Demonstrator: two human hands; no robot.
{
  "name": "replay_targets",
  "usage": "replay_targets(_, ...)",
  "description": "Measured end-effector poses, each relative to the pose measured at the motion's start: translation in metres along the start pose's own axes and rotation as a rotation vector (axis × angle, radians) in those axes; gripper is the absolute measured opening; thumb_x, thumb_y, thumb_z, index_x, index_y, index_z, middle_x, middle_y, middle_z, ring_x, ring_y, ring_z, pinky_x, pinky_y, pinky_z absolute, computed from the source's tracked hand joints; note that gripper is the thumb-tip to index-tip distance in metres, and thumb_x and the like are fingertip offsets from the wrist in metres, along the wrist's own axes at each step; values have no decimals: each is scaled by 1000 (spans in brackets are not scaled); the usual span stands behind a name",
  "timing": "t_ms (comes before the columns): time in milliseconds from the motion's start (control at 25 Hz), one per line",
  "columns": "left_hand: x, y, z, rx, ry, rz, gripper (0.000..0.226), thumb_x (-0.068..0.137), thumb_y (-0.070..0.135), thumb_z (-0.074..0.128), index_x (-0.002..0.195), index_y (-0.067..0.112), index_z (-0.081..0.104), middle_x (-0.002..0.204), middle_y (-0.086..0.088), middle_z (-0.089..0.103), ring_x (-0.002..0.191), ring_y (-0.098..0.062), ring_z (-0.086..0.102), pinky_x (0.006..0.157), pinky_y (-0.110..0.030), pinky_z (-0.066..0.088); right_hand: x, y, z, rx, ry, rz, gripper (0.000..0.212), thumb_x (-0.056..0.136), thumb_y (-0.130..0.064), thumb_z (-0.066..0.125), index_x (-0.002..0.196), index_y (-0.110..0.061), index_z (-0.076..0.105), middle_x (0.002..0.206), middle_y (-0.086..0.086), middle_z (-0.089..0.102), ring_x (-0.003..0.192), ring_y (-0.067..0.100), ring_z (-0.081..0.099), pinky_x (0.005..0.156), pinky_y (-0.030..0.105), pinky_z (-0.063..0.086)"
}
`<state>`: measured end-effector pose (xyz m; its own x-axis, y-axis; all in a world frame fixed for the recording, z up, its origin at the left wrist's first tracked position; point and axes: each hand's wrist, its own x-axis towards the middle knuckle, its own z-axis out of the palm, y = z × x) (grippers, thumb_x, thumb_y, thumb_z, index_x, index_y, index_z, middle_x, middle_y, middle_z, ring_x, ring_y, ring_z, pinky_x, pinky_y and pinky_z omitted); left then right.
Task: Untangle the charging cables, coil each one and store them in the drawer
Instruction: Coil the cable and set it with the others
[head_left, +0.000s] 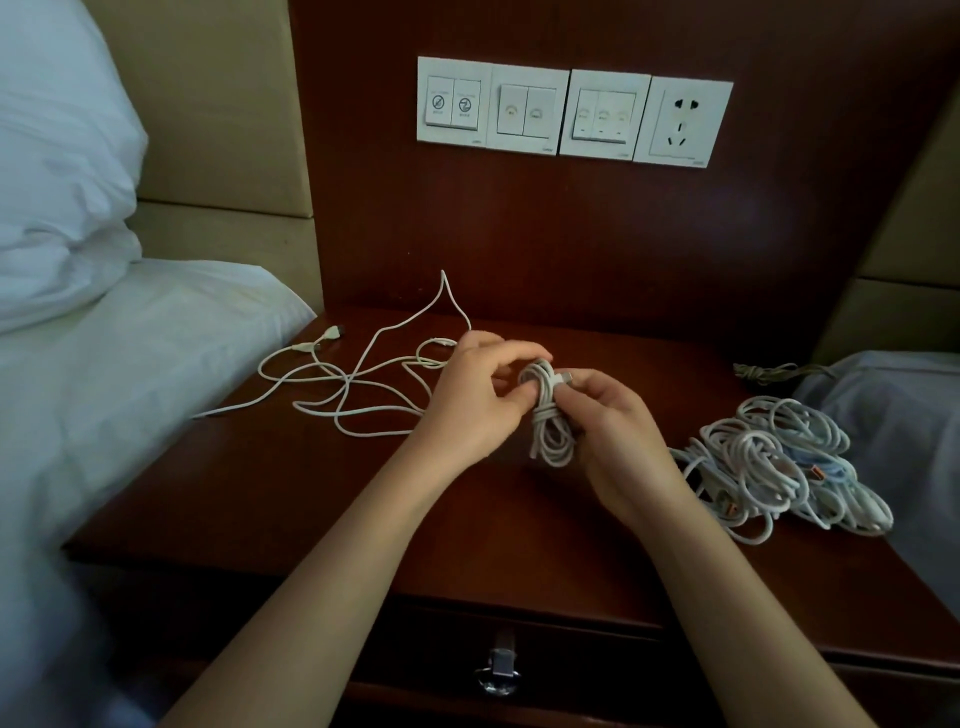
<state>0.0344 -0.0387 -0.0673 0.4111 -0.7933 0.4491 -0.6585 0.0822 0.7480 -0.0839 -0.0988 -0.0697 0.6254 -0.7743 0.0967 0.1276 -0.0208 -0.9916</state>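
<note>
A coiled white cable (549, 415) hangs between my two hands above the middle of the dark wooden nightstand (322, 499). My left hand (467, 400) pinches the coil's upper loops. My right hand (618, 436) grips the coil from the right, with its plug end by the fingertips. A loose white cable (358, 384) sprawls over the left of the nightstand top, with one plug (331, 333) near the bed. A tangled pile of white cables (779, 467) lies at the right. The drawer front with its metal handle (500, 667) is shut below.
A white bed and pillow (62, 218) border the nightstand on the left. Another white bed (904, 415) is at the right. Wall switches and a socket (571, 111) sit on the wooden panel behind. A thin beige cord (769, 371) lies at the back right.
</note>
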Motion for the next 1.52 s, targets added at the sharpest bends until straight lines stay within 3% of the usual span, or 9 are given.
replay_targets(240, -1, 3, 3, -137, -64, -29, 23, 86, 9, 62, 84, 31, 54, 90, 6, 65, 91, -8, 63, 86, -30, 53, 2, -3, -6, 74, 46, 52, 19, 96, -10, 47, 91, -1, 63, 73, 12, 62, 57, 20, 56, 53, 33, 47)
replay_targets(440, -1, 5, 2, -332, -198, -79, 14, 89, 6, 59, 91, 20, 57, 102, 0, 66, 93, -10, 66, 90, -34, 54, 4, 0, -6, 94, 223, 21, 19, 95, -9, 49, 86, -3, 65, 70, 11, 64, 56, 19, 58, 50, 29, 47)
replay_targets(560, -3, 11, 3, -431, -288, -110, 14, 84, 23, 67, 91, 17, 56, 110, 2, 67, 101, -10, 65, 94, -36, 52, 3, -1, -5, 146, 303, -17, 20, 95, -9, 50, 82, -7, 66, 72, 10, 66, 61, 19, 62, 52, 28, 49)
replay_targets(640, -4, 13, 6, -439, -243, -88, 23, 82, 32, 69, 83, 16, 54, 108, 0, 68, 101, -10, 66, 92, -38, 53, 2, -2, -3, 185, 355, -30, 18, 94, -7, 51, 83, -6, 66, 77, 11, 67, 67, 19, 64, 57, 26, 52)
replay_targets(800, -1, 15, 9, -550, -153, -148, 17, 87, 3, 61, 78, 7, 46, 96, -24, 67, 96, -27, 67, 84, -36, 57, 5, -2, -3, 365, 430, -10, 14, 91, -5, 54, 85, -3, 66, 78, 11, 64, 69, 19, 63, 64, 27, 53)
replay_targets(960, 2, 17, 6, -685, -169, -245, 17, 86, -10, 49, 80, 6, 49, 89, -12, 68, 88, -20, 67, 81, -29, 57, 4, -3, -6, 380, 373, -27, 15, 92, -7, 53, 90, -3, 67, 74, 6, 65, 65, 14, 64, 59, 24, 52)
replay_targets(1200, -3, 16, -1, -634, -150, -257, 33, 82, -12, 42, 94, 13, 60, 92, -7, 62, 93, -20, 61, 90, -39, 51, 1, -4, -2, 59, 220, -34, 11, 90, -18, 59, 87, -16, 70, 82, 3, 70, 79, 20, 66, 68, 33, 53)
replay_targets(1400, -7, 13, 8, -592, -209, -208, 18, 90, 9, 58, 107, 15, 59, 100, -5, 65, 97, -16, 64, 86, -29, 53, -2, -3, 0, 2, 179, -26, 19, 87, -29, 62, 93, -11, 65, 85, 6, 68, 70, 15, 66, 60, 25, 53)
replay_targets(1520, -5, 9, 10, -519, -169, -218, 10, 94, 16, 54, 101, 17, 62, 98, -7, 66, 97, -19, 65, 89, -37, 53, -2, -2, 1, 23, 157, 12, 22, 90, -30, 58, 96, -9, 62, 84, 5, 67, 65, 12, 65, 55, 21, 51)
